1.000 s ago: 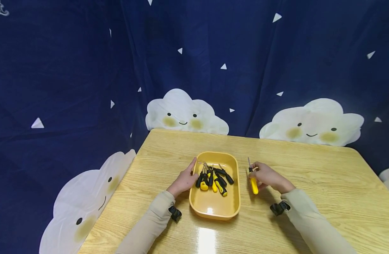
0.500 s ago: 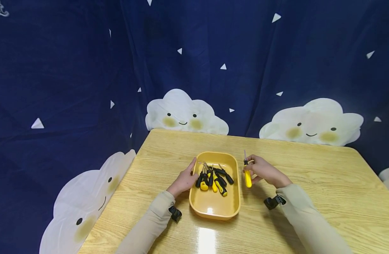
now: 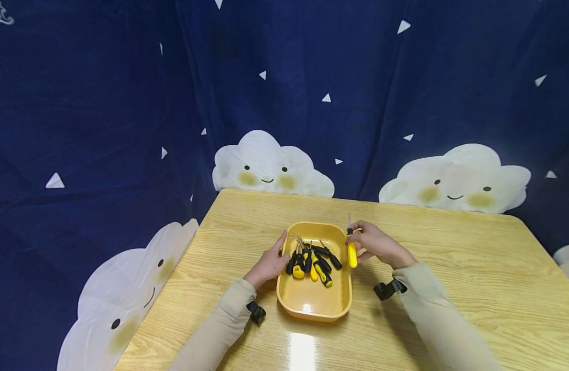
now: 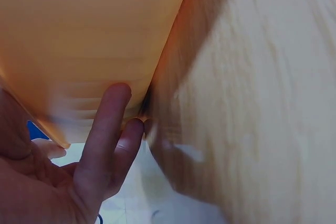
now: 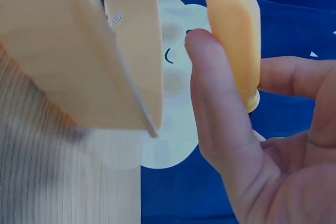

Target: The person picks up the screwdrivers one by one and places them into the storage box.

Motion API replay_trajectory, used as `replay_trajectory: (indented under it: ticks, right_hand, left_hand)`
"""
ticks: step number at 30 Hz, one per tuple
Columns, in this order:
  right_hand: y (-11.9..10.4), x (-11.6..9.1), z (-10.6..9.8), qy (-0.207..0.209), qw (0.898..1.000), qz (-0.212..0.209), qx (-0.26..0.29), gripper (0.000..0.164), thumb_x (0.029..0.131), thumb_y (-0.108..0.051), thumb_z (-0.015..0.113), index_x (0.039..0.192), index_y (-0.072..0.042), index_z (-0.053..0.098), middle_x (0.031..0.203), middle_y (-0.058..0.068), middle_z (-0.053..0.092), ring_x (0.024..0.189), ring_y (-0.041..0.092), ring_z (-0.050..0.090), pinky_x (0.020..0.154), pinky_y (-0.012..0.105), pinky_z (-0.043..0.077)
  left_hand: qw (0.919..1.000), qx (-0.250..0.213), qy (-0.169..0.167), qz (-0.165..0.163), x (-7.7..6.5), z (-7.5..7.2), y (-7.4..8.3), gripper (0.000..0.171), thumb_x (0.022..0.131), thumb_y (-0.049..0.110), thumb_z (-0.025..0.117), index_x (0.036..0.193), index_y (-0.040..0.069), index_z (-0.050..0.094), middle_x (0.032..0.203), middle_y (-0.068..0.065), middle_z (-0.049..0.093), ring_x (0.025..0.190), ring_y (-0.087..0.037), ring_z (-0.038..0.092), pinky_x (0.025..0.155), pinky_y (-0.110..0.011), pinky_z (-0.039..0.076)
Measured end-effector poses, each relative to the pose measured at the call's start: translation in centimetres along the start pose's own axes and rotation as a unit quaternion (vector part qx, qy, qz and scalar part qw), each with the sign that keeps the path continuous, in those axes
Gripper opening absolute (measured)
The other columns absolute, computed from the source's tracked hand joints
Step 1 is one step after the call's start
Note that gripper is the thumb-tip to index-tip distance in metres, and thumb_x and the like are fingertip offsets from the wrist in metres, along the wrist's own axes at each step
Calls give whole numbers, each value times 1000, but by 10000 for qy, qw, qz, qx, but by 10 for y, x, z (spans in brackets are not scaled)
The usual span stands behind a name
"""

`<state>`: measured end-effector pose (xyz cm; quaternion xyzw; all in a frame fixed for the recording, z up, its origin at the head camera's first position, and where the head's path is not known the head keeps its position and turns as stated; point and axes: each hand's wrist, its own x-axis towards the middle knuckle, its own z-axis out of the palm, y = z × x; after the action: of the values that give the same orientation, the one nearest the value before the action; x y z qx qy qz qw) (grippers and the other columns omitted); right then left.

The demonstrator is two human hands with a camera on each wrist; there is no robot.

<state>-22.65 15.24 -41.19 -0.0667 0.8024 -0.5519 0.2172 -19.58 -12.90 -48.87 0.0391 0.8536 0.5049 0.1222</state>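
A yellow plastic bin (image 3: 314, 304) stands on the table in the head view. Several black and yellow screwdrivers (image 3: 322, 272) lie together inside it. My left hand (image 3: 269, 265) holds the bin's left wall, its fingers (image 4: 107, 124) against the outer side in the left wrist view. At the right rim, my right hand (image 3: 379, 245) pinches a yellow-handled screwdriver (image 3: 352, 253) with its shaft pointing away from me. Seen from the right wrist, the handle (image 5: 236, 30) sits between thumb and fingers, apart from the bin wall; the shaft is mostly hidden there.
The light wood table (image 3: 474, 273) extends around the bin, widest on the right. A dark blue curtain (image 3: 289, 103) with smiling clouds hangs behind the table's far edge. Black wrist cameras (image 3: 255, 312) sit on both sleeves.
My right hand has moved left and a little away from me, bringing the yellow-handled screwdriver up to the bin's right rim. The left hand and the bin stay in place.
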Motion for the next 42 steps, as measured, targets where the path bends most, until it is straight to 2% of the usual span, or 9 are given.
replay_trajectory:
  ticks: [5,17,23,31,36,42]
  right_hand:
    - [-5,5,6,30,10000,53,-47,46,90,-12,51,126,10,35,98,18,55,76,23,57,59,39,57]
    - [-14,12,19,-120,9997,-45,214,36,91,-11,49,121,7,37,99,22,57,68,19,58,55,34,56]
    - [-16,16,28,-196,9987,-77,458,34,92,-11,50,119,7,38,98,20,59,68,18,60,55,35,56]
    - [-16,25,40,-313,9964,31,784,32,94,-14,50,117,6,39,97,19,57,69,19,61,56,35,57]
    - [-17,28,51,-280,9966,128,765,27,95,-16,49,112,4,42,97,17,54,67,20,57,56,34,56]
    - [-15,33,62,-246,9969,184,728,24,95,-17,48,109,2,42,102,22,56,70,23,59,57,36,57]
  left_hand:
    - [10000,18,12,-1,0,0,0,65,97,17,41,154,26,9,118,-23,57,56,-19,63,51,-30,53]
    - [10000,23,27,-25,0,1,2,65,97,16,41,154,26,10,119,-24,56,57,-20,64,50,-31,53]
    - [10000,66,41,-32,0,1,2,65,97,16,41,154,28,10,118,-25,57,55,-20,63,50,-29,53]
    - [9993,199,168,277,4,2,-3,68,95,15,45,154,24,12,108,-21,62,52,-15,58,48,-26,50]
    - [9991,208,200,304,4,2,-3,68,94,16,45,154,24,12,105,-20,63,52,-14,58,49,-26,50]
    - [9994,182,170,251,1,1,-1,68,95,17,45,153,27,12,109,-22,62,51,-15,59,49,-27,50]
